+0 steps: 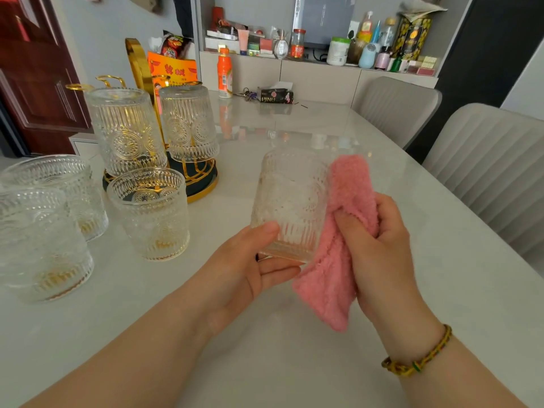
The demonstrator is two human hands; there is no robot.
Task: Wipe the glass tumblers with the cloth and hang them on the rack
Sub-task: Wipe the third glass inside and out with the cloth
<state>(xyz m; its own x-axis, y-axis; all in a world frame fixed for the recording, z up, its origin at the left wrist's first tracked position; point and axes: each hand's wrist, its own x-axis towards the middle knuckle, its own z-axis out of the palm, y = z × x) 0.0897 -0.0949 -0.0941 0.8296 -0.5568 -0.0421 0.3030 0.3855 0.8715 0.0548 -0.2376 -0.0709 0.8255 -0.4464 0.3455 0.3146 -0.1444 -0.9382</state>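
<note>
Above the bench [294,348], the left hand [244,269] grips the upright tumbler [290,201] by its base. The right hand [379,254] clutches the cloth [350,184] against its side. The rack [203,179] lies forward-left, nearer the left hand.

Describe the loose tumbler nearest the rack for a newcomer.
Find the gold rack, left on the table. One tumbler stands just before its dark base. It's mouth-up, unlike the two hung tumblers, and apart from the upright pair further left.

Three tumblers [150,213] stood on the bench [265,363] at the left, before the rack [188,175], which bore two inverted tumblers [126,131]; chairs [485,172] stood right.
</note>
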